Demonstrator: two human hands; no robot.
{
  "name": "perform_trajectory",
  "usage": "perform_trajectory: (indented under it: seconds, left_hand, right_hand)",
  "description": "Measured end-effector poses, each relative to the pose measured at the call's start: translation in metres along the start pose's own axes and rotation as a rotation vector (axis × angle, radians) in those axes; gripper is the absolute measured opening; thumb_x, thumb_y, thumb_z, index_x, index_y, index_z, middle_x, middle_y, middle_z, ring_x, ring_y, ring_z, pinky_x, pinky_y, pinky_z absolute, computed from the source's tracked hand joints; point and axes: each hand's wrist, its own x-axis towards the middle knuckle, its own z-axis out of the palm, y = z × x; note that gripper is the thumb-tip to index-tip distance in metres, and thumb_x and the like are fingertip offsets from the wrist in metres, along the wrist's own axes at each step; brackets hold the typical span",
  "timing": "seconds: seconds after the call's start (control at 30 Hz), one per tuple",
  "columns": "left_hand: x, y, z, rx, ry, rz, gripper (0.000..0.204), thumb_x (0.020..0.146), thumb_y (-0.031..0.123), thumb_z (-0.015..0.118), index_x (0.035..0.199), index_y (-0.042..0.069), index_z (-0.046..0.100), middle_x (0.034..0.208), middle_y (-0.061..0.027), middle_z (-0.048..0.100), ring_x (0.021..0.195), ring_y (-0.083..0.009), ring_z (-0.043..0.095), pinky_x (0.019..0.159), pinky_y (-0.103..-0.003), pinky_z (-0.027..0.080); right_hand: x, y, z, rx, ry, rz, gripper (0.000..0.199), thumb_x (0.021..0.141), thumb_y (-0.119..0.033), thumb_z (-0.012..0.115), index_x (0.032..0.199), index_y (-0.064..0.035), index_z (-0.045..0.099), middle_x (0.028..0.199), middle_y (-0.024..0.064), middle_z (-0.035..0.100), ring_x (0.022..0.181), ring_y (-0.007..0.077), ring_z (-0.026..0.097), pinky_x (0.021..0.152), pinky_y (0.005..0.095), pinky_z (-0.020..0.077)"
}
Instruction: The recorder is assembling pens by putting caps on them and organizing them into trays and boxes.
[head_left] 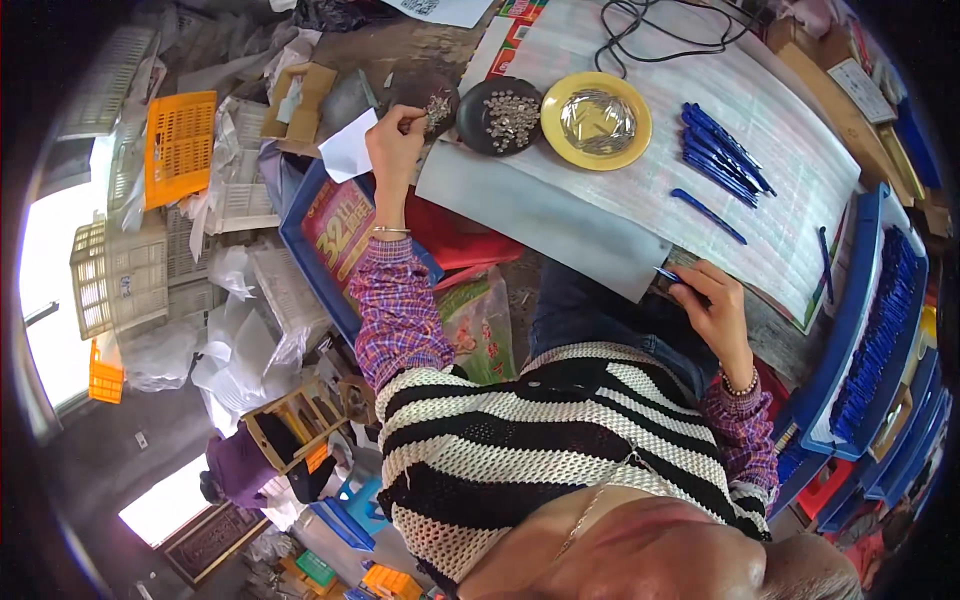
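My left hand [396,148] reaches to the edge of a dark dish [408,93] of small metal parts. Its thumb and fingers are closed together, and whatever is between them is too small to make out. Near the table's front edge, my right hand [712,308] grips a slender blue piece [668,275], whose tip shows past the fingers. Beside the first dish stand a black dish [470,128] of small round metal pieces and a yellow dish [645,128] of thin metal pins. More slender blue pieces [718,160] lie bunched at the right, with one loose piece [708,216] nearer me.
A grey sheet [540,215] lies along the front edge on white covering [690,75]. A black cable [660,58] loops at the back. At right, a blue tray [822,400] holds many blue pieces. Left are a cardboard box [312,105] and an orange basket [180,148]. Another person [240,465] is behind.
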Motion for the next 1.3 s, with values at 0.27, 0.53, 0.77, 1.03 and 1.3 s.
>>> perform_trajectory:
  seconds: [0.27, 0.53, 0.77, 1.03, 1.3]
  left_hand:
    - [0.001, -0.013, 0.008, 0.077, -0.123, 0.022, 0.019, 0.068, 0.008, 0.068, 0.086, 0.008, 0.068, 0.073, -0.0084, 0.062, 0.066, -0.0214, 0.061, 0.062, -0.03, 0.048]
    - [0.004, -0.006, 0.02, 0.097, -0.064, 0.024, 0.011, 0.069, 0.01, 0.068, 0.08, 0.008, 0.067, 0.068, -0.0089, 0.06, 0.061, -0.0237, 0.059, 0.059, -0.034, 0.046]
    - [-0.005, 0.0, 0.005, 0.007, -0.01, -0.063, 0.009, 0.072, 0.011, 0.066, 0.081, 0.007, 0.067, 0.064, -0.007, 0.062, 0.056, -0.0129, 0.058, 0.057, -0.026, 0.046]
    - [0.001, -0.037, -0.005, 0.008, -0.044, -0.032, 0.012, 0.074, 0.01, 0.066, 0.085, 0.006, 0.068, 0.071, -0.0055, 0.067, 0.065, -0.0114, 0.062, 0.061, -0.024, 0.048]
    - [0.0, 0.038, -0.001, -0.248, -0.224, 0.035, 0.021, 0.082, 0.013, 0.064, 0.098, 0.0, 0.064, 0.093, -0.0107, 0.065, 0.083, -0.0199, 0.059, 0.076, -0.03, 0.047]
  right_hand:
    - [0.001, 0.0, 0.003, -0.009, -0.034, 0.046, 0.019, 0.073, 0.0, 0.066, 0.092, 0.0025, 0.064, 0.071, 0.0113, 0.054, 0.06, 0.0229, 0.053, 0.055, 0.0292, 0.0409]
    - [0.0, 0.001, -0.001, -0.015, -0.007, 0.011, 0.019, 0.074, -0.003, 0.067, 0.093, 0.0005, 0.065, 0.072, 0.0109, 0.054, 0.056, 0.023, 0.051, 0.051, 0.031, 0.0401]
    - [-0.001, -0.001, -0.002, 0.031, -0.005, 0.01, 0.019, 0.077, -0.006, 0.066, 0.094, 0.0011, 0.064, 0.073, 0.0116, 0.055, 0.057, 0.024, 0.051, 0.053, 0.0311, 0.0409]
    - [-0.001, -0.006, 0.007, 0.018, -0.017, 0.063, 0.018, 0.079, -0.004, 0.061, 0.096, 0.0014, 0.064, 0.073, 0.013, 0.058, 0.062, 0.0253, 0.056, 0.057, 0.0311, 0.0434]
    - [-0.009, 0.023, -0.001, 0.052, 0.126, -0.158, 0.015, 0.08, -0.017, 0.061, 0.086, -0.0029, 0.063, 0.077, 0.0126, 0.059, 0.07, 0.0307, 0.059, 0.06, 0.0377, 0.0466]
